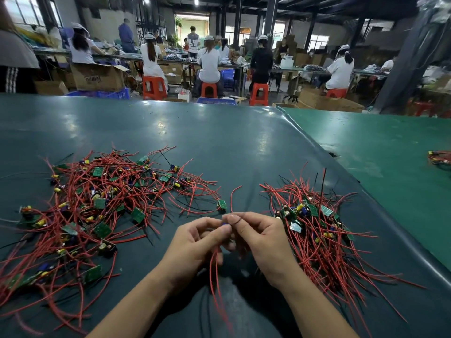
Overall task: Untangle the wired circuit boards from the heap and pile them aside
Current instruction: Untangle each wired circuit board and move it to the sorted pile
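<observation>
- The left hand [195, 242] and the right hand [258, 240] meet over the dark green surface [219, 142], between the two masses of wiring; fingers of both curl in and pinch one small wired board [225, 225], mostly hidden, only a blue part showing between the fingertips
- Its red wires [216, 276] hang from the hands toward the person; another red wire [233, 196] rises in a curve beyond the fingertips
- The tangled heap [92, 211] of green boards and red and black wires lies left of the hands, spread wide
- The sorted pile [314, 228] lies just right of the hands, its wires mostly running toward the near edge
- Another small bundle [440, 161] lies far right of the hands on a lighter green mat [390, 147]
</observation>
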Demonstrator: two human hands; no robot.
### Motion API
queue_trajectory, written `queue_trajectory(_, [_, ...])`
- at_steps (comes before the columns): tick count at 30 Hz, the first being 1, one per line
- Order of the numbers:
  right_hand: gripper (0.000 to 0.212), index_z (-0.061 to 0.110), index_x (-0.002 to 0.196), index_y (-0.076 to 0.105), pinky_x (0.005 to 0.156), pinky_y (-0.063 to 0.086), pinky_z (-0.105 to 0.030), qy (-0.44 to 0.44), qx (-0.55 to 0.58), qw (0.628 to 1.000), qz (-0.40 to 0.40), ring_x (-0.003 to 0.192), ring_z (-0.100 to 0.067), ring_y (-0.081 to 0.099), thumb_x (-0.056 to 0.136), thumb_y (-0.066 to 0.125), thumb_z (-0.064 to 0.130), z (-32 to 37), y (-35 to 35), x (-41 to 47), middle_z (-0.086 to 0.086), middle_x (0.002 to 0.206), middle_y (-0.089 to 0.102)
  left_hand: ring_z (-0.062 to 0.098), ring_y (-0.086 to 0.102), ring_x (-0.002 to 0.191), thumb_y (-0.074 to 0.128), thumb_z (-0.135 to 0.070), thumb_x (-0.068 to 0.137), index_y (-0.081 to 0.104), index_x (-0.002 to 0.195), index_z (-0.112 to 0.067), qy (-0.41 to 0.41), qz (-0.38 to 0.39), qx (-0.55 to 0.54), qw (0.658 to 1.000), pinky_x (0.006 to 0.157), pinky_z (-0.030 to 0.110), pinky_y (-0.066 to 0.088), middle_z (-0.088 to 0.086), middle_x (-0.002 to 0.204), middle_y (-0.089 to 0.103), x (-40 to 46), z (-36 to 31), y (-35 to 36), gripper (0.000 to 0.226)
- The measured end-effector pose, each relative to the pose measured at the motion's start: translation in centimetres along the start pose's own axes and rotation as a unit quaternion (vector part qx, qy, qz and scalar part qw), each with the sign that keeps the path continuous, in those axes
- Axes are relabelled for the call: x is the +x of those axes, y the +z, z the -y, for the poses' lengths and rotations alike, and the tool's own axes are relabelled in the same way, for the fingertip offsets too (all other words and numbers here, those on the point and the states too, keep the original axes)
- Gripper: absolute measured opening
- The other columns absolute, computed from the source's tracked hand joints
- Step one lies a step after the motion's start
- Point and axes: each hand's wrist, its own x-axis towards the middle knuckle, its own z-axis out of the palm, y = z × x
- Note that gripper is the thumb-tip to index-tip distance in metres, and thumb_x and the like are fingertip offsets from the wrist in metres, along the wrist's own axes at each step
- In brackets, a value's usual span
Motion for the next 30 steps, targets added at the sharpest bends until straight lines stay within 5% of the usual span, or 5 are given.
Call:
queue_trajectory(6, [0.019,0.018,0.087,0.069,0.043,0.049,-0.024,-0.021,-0.01,1.0,-0.006,0.065,-0.011,0.064,0.089,0.066,-0.001,-0.3,-0.2,0.1,-0.006,0.082,0.071,0.014,0.055,0.042,0.066,-0.02,0.08,0.064,0.096,-0.003,-0.024,-0.061,-0.095,0.993,0.041,0.023,0.047,0.016,0.07,0.067,0.5,-0.2,-0.4,0.023])
queue_trajectory(9, [0.005,0.02,0.088,0.075,0.048,0.048,-0.024,0.007,-0.055,0.998,0.041,0.067,-0.011,0.064,0.082,0.075,0.021,-0.1,-0.1,0.0,-0.005,0.077,0.073,0.017,0.059,0.047,0.07,-0.021,0.075,0.062,0.1,0.003,-0.002,-0.058,-0.059,0.997,0.046,0.023,0.049,0.016,0.069,0.068,0.3,0.0,-0.4,0.036])
queue_trajectory(17, [0.04,0.011,0.093,0.078,0.043,0.048,-0.023,0.116,0.054,0.992,0.01,0.052,-0.019,0.062,0.062,0.08,0.036,-0.2,0.0,0.2,-0.013,0.074,0.072,0.02,0.063,0.057,0.072,-0.022,0.075,0.07,0.093,-0.001,0.028,-0.004,0.03,0.999,0.048,0.024,0.049,0.015,0.072,0.069,-0.2,0.3,-0.3,0.028])
queue_trajectory(25, [0.015,0.013,0.088,0.08,0.08,0.056,-0.035,0.076,-0.009,0.996,0.038,0.085,-0.021,0.07,0.078,0.074,0.022,-0.4,-0.2,0.2,-0.011,0.09,0.076,0.013,0.061,0.054,0.068,-0.008,0.083,0.07,0.095,-0.001,0.062,-0.002,0.078,0.995,0.049,0.023,0.048,0.003,0.065,0.067,-0.8,0.0,-0.1,0.014])
queue_trajectory(30, [0.015,0.01,0.075,0.079,0.046,0.038,-0.021,0.084,0.071,0.991,-0.08,0.051,-0.012,0.049,0.07,0.077,0.024,0.0,-0.3,1.0,-0.006,0.066,0.066,0.014,0.056,0.044,0.081,-0.016,0.072,0.067,0.075,-0.008,0.015,0.024,0.045,0.999,0.04,0.018,0.04,0.002,0.055,0.056,-0.2,-0.2,-0.7,0.016])
